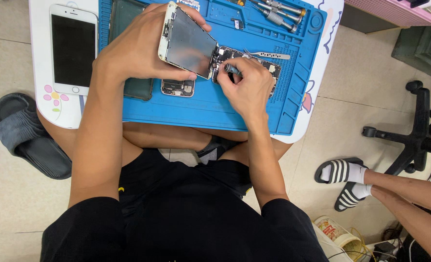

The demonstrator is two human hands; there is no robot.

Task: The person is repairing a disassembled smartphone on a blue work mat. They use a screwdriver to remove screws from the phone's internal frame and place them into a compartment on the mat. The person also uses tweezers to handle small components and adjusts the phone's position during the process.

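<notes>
On your lap sits a small white table (65, 114) carrying a blue mat (201, 109). Your left hand (138, 48) grips a lifted screen panel (189, 41), tilted up off an opened phone (247, 60) that lies on the mat. Your right hand (247, 87) is closed around a small screwdriver (232, 69), its tip at the phone's internals. Tweezers (269, 55) lie just beyond the phone; more screwdrivers (278, 12) rest at the mat's far edge. A white phone (74, 48) lies on the table, left of the mat. Floor is pale tile (366, 82). Dark slippers (28, 136) sit left; another person's striped sandals (344, 179) and a chair base (414, 136) stand right.
</notes>
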